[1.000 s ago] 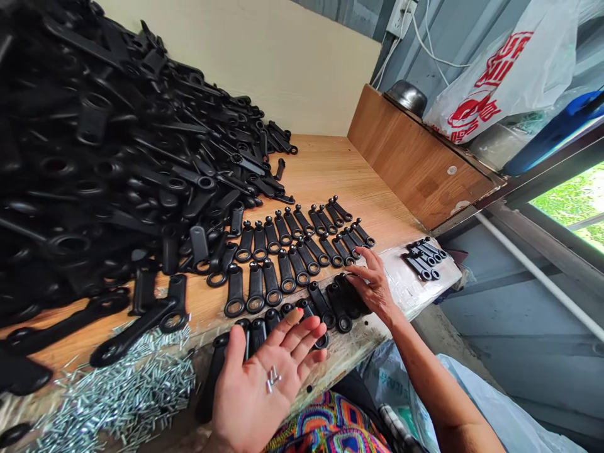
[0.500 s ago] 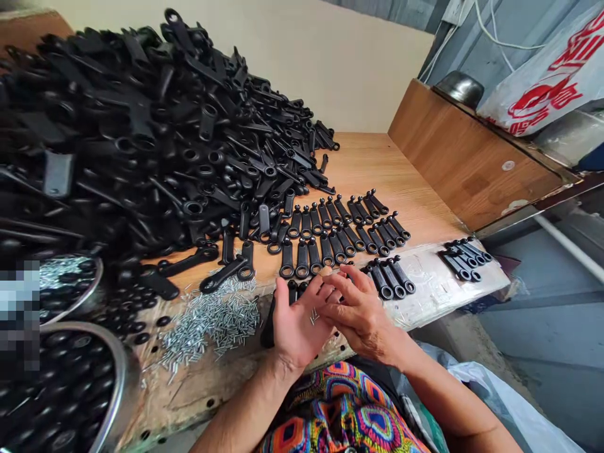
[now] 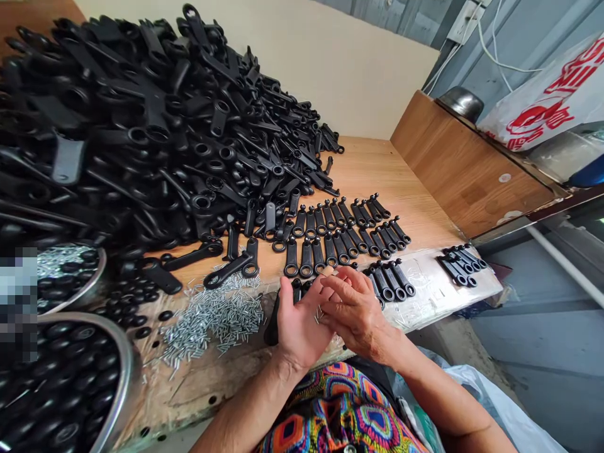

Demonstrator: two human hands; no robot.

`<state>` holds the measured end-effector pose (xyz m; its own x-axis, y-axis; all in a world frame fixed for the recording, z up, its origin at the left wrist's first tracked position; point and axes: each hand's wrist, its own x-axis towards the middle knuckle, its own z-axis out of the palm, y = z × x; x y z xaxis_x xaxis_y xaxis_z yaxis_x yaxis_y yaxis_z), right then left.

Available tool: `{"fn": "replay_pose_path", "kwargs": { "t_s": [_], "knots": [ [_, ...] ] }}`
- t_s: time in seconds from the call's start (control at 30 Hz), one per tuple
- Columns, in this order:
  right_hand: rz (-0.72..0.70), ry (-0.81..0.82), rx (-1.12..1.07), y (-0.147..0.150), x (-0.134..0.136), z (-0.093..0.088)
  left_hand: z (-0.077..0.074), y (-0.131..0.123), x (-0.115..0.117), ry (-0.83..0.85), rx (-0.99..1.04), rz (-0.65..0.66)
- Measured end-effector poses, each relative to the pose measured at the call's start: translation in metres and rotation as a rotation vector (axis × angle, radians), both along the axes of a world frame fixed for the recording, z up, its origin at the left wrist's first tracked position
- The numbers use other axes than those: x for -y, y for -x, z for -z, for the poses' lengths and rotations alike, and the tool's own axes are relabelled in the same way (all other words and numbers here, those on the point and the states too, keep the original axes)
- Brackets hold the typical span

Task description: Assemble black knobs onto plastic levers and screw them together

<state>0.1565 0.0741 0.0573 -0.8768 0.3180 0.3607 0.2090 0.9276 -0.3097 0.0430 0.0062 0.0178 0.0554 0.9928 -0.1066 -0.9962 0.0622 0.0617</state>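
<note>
My left hand (image 3: 304,324) is turned palm up near the bench's front edge, with a few short metal pins (image 3: 319,314) lying in the palm. Over it bends my right hand (image 3: 358,308), its fingertips against the left palm and fingers; what they pinch, if anything, is hidden. Black crank-shaped handles (image 3: 306,258), each with a ring at one end, lie in rows just beyond both hands. More handles (image 3: 389,282) rest to the right of my right hand. Left of my left hand spreads a heap of metal pins (image 3: 214,321).
A big pile of black handles (image 3: 155,126) fills the left and back. Metal bowls stand at lower left, one with black knobs (image 3: 61,377). Loose black balls (image 3: 141,308) lie beside them. At right are a wooden side panel (image 3: 467,163), a steel bowl (image 3: 461,102) and a small handle group (image 3: 460,265).
The camera view has shifted slightly. My right fingers have drawn in a little over my left palm and now cover more of the pins. The handles lie as before.
</note>
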Motion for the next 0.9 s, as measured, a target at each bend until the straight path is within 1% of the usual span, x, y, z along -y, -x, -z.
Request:
{"fn": "replay_pose_path", "kwargs": {
  "t_s": [0.1,0.2,0.27,0.33,0.43,0.53,0.57,0.63,0.73,0.83,0.9],
  "knots": [
    [0.043,-0.014,-0.007,0.002,0.005,0.005,0.004,0.001,-0.001,0.016,-0.033,-0.011],
    [0.093,-0.071,-0.042,0.006,0.009,0.014,0.006,0.002,-0.002,0.029,-0.055,-0.024],
    [0.091,-0.108,-0.056,0.008,0.011,0.019,0.005,0.001,-0.002,0.033,-0.066,-0.041],
    [0.064,-0.116,-0.025,0.009,0.012,0.022,0.003,0.001,-0.002,0.038,-0.085,-0.045],
    [0.042,-0.097,0.026,0.009,0.012,0.021,0.004,0.001,-0.001,0.032,-0.089,-0.047],
    [0.035,-0.085,0.017,0.003,0.005,0.014,0.008,0.002,-0.002,0.016,-0.071,-0.025],
    [0.053,-0.083,-0.005,-0.001,0.0,0.011,0.009,0.002,-0.002,0.016,-0.065,-0.035],
    [0.14,-0.075,-0.064,-0.013,-0.017,0.003,0.008,0.002,-0.004,0.046,-0.053,-0.089],
    [0.306,-0.056,-0.125,-0.035,-0.052,-0.004,0.0,0.0,-0.005,0.123,-0.063,-0.183],
    [0.377,-0.028,-0.083,-0.054,-0.085,-0.002,-0.01,0.0,-0.006,0.176,-0.103,-0.192],
    [0.386,-0.016,-0.01,-0.06,-0.098,0.005,-0.012,0.001,-0.006,0.176,-0.118,-0.18]
  ]
}}
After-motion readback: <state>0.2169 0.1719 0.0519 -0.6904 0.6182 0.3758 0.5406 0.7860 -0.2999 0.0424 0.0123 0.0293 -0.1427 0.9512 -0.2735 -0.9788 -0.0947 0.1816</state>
